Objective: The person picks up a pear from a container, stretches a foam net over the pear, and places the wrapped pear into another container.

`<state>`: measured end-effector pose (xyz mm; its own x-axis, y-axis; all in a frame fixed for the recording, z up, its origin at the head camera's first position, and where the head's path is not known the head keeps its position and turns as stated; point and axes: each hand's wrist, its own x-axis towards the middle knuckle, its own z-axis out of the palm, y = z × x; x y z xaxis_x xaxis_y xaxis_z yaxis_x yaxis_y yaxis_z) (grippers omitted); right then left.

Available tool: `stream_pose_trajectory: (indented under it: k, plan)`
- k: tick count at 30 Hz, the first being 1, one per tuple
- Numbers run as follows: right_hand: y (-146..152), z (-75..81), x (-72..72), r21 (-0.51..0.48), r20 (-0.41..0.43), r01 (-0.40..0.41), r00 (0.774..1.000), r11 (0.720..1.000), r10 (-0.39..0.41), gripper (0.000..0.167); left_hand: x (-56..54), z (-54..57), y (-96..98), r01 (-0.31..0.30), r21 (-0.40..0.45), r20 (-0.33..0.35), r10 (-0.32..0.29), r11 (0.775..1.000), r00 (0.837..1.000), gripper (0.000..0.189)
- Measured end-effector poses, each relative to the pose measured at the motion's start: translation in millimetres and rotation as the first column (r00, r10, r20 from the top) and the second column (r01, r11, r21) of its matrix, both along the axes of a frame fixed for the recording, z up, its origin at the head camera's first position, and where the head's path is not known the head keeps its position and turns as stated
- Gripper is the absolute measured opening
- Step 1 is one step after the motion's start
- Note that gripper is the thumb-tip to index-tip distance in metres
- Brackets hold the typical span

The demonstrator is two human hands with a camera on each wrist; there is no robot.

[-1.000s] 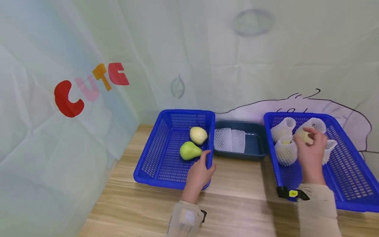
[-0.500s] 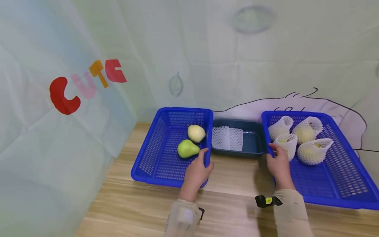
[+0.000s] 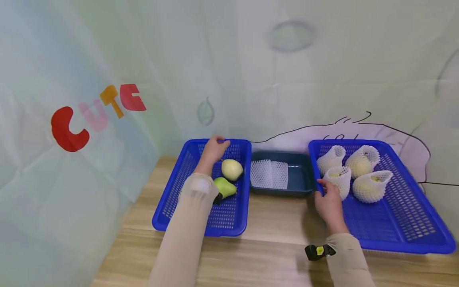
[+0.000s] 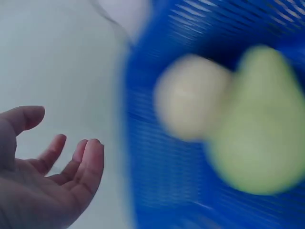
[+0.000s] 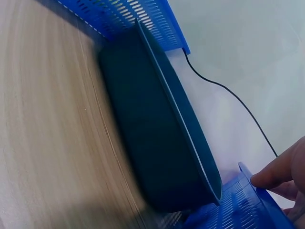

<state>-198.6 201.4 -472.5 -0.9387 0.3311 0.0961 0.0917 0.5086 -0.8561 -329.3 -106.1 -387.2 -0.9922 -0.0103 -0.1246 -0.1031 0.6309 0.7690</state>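
My left hand [image 3: 214, 149] hovers over the back of the left blue basket [image 3: 165, 207], fingers loosely bent and nothing in them; the left wrist view shows the palm and fingers [image 4: 93, 164] apart from the basket. Under my left forearm in that basket lie a pale yellow round fruit [image 3: 232, 170] and a green pear [image 3: 226, 188]. My right hand [image 3: 330, 203] grips the left rim of the right blue basket [image 3: 373, 229], thumb outside and fingers over the edge. Beside it inside sit several fruits in white foam nets, one netted fruit [image 3: 373, 186] lying nearest the middle.
Between the baskets stands a dark teal tray [image 3: 301, 177] with flat white foam nets [image 3: 269, 174] at its left end. All rest on a wooden table [image 3: 272, 223]. A printed cloth backdrop [image 3: 251, 71] rises close behind and along the left side.
My left hand has left the left basket's right rim and moved up and left over its back. My right hand has moved from above the netted fruits to the right basket's left rim.
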Motion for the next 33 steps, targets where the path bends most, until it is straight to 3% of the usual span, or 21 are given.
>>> stream_pose_trajectory:
  k: [2,5,7,10,15,18,21,25,27,33]
  plan:
    - [-2.8,-2.5,0.9,-0.004,-0.006,-0.002,1.000,1.000,0.002,0.037,-8.2,-22.1,-10.7,-0.041,-0.067,0.110,0.048,0.997,0.993,0.060]
    - [-8.5,-6.0,3.4,-0.010,-0.012,-0.010,1.000,1.000,0.010,0.036,-6.5,-49.2,-19.2,-0.048,-0.249,0.241,0.110,0.967,0.964,0.077]
    - [-12.3,-7.6,4.3,-0.012,-0.024,-0.010,1.000,1.000,0.010,0.035,-2.7,-59.9,-20.0,-0.038,-0.339,0.270,0.136,0.940,0.953,0.086]
    - [-16.0,-9.2,4.1,-0.007,-0.052,-0.008,0.999,1.000,0.008,0.035,0.9,-69.0,-17.1,-0.046,-0.370,0.277,0.158,0.928,0.948,0.092]
    - [-13.5,-8.0,3.5,-0.047,-0.052,0.002,0.999,0.999,-0.005,0.034,2.9,-72.7,-14.4,-0.097,-0.270,0.336,0.188,0.958,0.923,0.090]
    - [-7.7,-5.8,2.9,-0.081,-0.034,0.006,0.999,0.997,-0.009,0.034,0.6,-70.7,-13.5,-0.080,-0.217,0.370,0.158,0.973,0.916,0.089]
    - [-1.7,-7.8,0.9,-0.095,-0.048,0.002,0.999,0.995,-0.006,0.034,-1.8,-67.2,-12.1,-0.040,-0.207,0.365,0.115,0.977,0.924,0.083]
    - [6.0,-18.2,-3.5,-0.082,-0.124,0.005,0.992,0.997,-0.015,0.032,-3.4,-63.7,-7.3,0.001,-0.215,0.306,0.067,0.977,0.950,0.071]
    - [8.3,-19.7,-4.7,-0.081,-0.140,0.003,0.990,0.997,-0.015,0.032,-4.6,-62.7,-4.1,0.020,-0.218,0.278,0.043,0.976,0.960,0.073]
    - [6.6,-4.8,-2.4,-0.100,-0.054,0.009,0.998,0.995,-0.014,0.035,-11.2,-62.8,5.5,0.079,-0.179,0.245,-0.034,0.981,0.969,0.094]
